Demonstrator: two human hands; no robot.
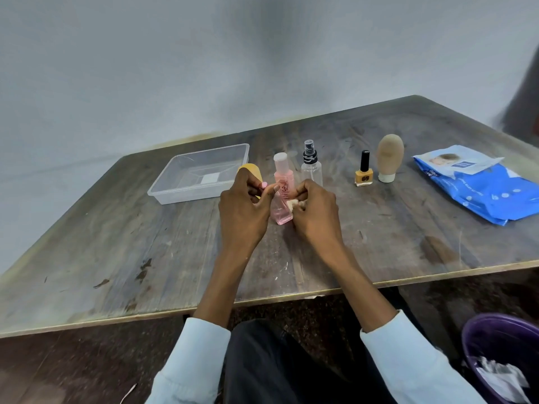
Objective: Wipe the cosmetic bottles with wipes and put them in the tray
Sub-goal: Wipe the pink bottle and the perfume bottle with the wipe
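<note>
While my left hand (pixel 243 205) is pinching the pink bottle (pixel 282 191) upright on the worktop (pixel 116 243), my right hand (pixel 313 208) is rubbing a wadded wipe (pixel 292 204) against it; I judge placing it in the tray (pixel 163 189) comes next.

Pink bottle (pixel 281 190) upright on the desk (pixel 145 258), pale cap on. Clear spray bottle (pixel 311 166) just behind, yellow polish bottle (pixel 363 172) and beige bottle (pixel 389 158) further right — all standing. Clear tray (pixel 172 188) left; blue wipes pack (pixel 481 185) flat, far right.
</note>
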